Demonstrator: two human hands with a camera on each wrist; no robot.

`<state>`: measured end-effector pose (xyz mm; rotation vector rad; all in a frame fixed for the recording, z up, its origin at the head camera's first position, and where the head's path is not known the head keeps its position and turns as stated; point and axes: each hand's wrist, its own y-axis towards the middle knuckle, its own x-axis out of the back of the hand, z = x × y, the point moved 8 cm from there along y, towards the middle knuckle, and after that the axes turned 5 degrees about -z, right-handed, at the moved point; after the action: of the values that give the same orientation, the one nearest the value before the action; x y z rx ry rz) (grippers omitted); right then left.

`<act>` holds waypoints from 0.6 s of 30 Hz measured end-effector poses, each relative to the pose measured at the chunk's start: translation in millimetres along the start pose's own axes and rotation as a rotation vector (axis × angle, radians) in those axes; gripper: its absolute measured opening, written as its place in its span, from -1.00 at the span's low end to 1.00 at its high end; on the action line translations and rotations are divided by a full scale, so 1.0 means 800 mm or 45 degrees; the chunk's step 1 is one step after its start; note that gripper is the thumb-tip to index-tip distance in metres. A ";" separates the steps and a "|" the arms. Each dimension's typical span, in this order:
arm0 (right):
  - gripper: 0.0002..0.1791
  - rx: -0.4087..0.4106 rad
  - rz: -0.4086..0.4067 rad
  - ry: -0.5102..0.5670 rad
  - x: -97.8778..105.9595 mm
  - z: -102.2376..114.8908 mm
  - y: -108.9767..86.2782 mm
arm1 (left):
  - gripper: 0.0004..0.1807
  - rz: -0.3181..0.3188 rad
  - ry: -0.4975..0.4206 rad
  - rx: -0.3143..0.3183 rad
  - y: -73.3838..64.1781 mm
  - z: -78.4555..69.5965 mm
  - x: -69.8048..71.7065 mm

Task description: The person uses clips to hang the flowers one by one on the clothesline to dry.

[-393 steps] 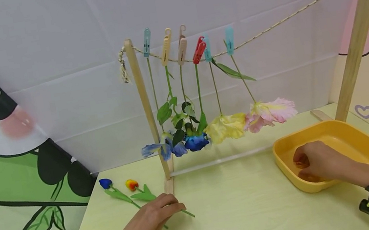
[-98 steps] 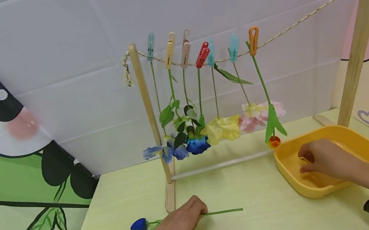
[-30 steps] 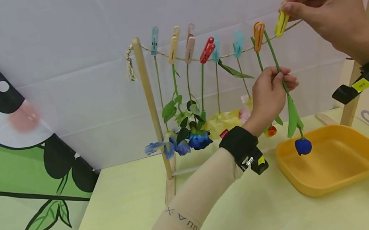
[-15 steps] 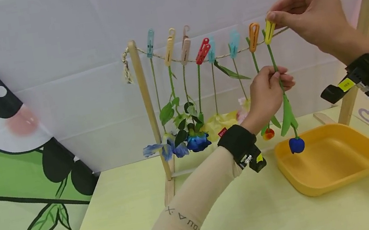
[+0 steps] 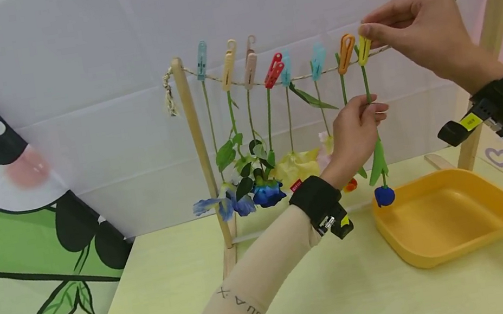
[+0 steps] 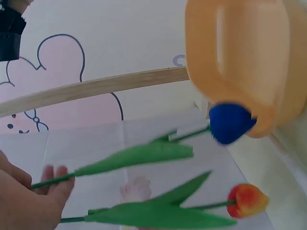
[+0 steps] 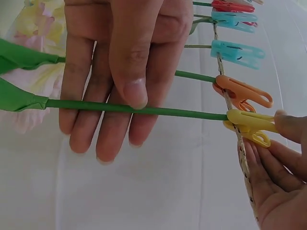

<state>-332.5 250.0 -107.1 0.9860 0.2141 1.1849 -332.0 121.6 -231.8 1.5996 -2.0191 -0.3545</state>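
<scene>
In the head view my left hand [image 5: 356, 126] holds the green stem of a blue tulip [image 5: 385, 196], which hangs head down. The right wrist view shows the thumb lying against the stem [image 7: 177, 113], with the fingers fairly straight behind it. My right hand [image 5: 430, 35] pinches a yellow clothespin [image 5: 364, 51] by its handles. The jaws of that clothespin sit over the rope [image 7: 242, 158] and the stem's end. Just to the left, an orange clothespin [image 5: 346, 53] holds a red-yellow tulip [image 6: 247, 200], partly hidden by my left hand in the head view.
Several flowers hang along the rope from clothespins, among them a blue rose [image 5: 268, 194] and a yellow flower [image 5: 296, 166]. Wooden posts [image 5: 201, 148] hold the rope up. A yellow basin [image 5: 454, 251] stands under the rope's right part on the pale table [image 5: 333, 298].
The orange clothespin and red-yellow tulip joined the rope. The blue tulip was lifted from the table to the rope. The yellow clothespin came from the basin and moved left onto its stem.
</scene>
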 end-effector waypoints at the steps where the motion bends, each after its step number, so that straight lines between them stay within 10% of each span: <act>1: -0.61 0.002 -0.003 -0.008 -0.001 0.000 -0.001 | -0.68 0.002 0.038 -0.002 -0.003 0.001 0.003; 9: -0.63 0.070 -0.027 -0.068 -0.004 0.005 -0.008 | -0.46 0.083 0.096 -0.001 -0.038 0.002 0.011; 18: -0.68 0.174 -0.270 -0.137 0.014 0.018 -0.028 | -0.54 -0.007 0.218 -0.553 -0.099 -0.018 0.031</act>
<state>-303.8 251.3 -111.5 1.1144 0.3092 0.9310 -262.9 78.8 -254.5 1.3159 -1.6689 -0.5912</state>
